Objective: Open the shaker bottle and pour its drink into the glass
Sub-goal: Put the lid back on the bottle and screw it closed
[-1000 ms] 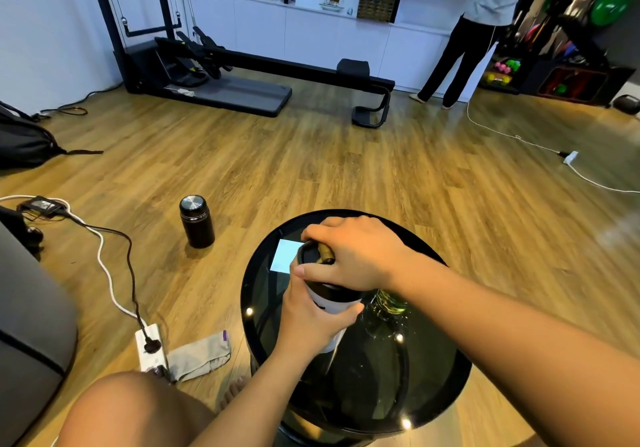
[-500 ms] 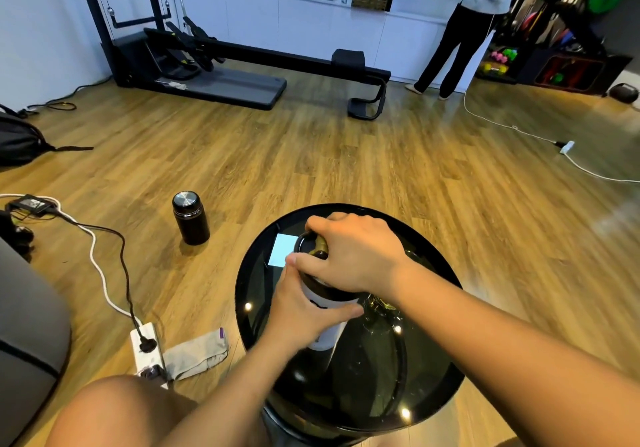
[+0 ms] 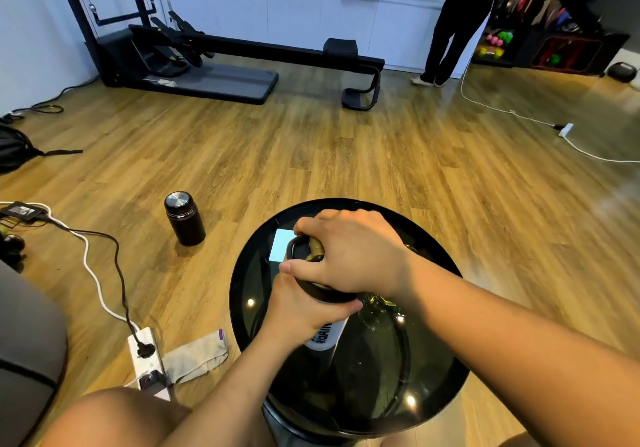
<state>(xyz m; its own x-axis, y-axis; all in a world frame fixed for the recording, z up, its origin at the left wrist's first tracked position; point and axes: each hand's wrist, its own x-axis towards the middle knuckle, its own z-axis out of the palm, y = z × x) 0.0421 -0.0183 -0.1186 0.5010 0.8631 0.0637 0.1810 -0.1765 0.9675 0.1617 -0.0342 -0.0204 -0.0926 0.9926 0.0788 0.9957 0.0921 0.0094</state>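
Gripping shaker bottle [image 3: 323, 337], glass [image 3: 379, 306] beside, half-hidden

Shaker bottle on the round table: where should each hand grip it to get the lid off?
Probably as shown: left hand wraps the upright shaker bottle around its body just under the lid, coming from the near side, to steady it. Right hand comes from above over the wide black lid, whose round rim suits twisting.

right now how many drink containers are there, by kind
shaker bottle: 1, on the round table, held by left hand with right hand on its lid
glass: 1, mostly hidden behind the right wrist
black flask: 1, on the floor
total: 3
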